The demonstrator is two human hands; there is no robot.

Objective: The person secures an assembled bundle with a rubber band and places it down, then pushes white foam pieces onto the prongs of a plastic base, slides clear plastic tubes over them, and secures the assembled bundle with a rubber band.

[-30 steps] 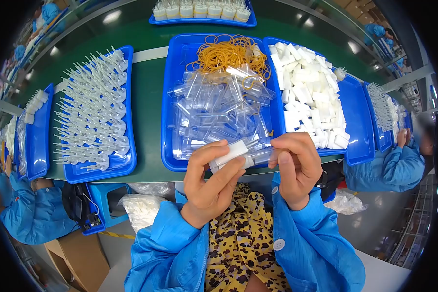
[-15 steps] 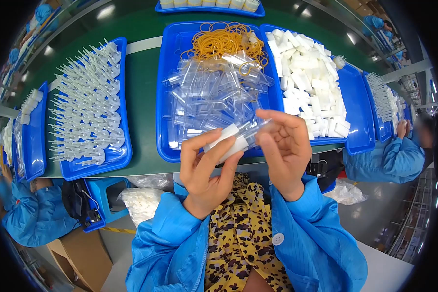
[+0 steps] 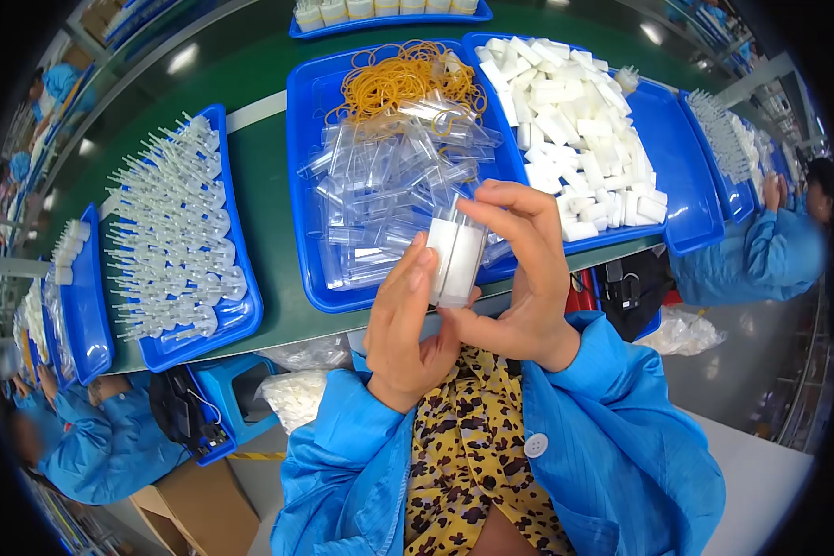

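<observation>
Two white blocks (image 3: pixel 457 259), side by side with clear plastic around them, are held upright between my hands. My left hand (image 3: pixel 406 324) is closed along their left side, with its fingertips against the plastic. From the right, my right hand (image 3: pixel 525 278) grips them, index finger near the top end and thumb near the bottom. Just beyond lie clear plastic sleeves (image 3: pixel 371 199) in a blue tray (image 3: pixel 298 185), with a heap of orange rubber bands (image 3: pixel 403 83) at its far end. Part of the blocks' right edge is behind my right fingers.
White blocks (image 3: pixel 574 130) fill a second blue tray (image 3: pixel 676 167) on the right. At left, another tray (image 3: pixel 250 315) holds many white thin-stemmed pieces (image 3: pixel 171 232). Co-workers in blue sleeves (image 3: pixel 751 264) sit on both sides. A cardboard box (image 3: pixel 199 500) stands on the floor.
The blocks have turned from slanted to upright. My right hand has come in from the clear end pieces and now holds the blocks at top and bottom. The view has shifted slightly.
</observation>
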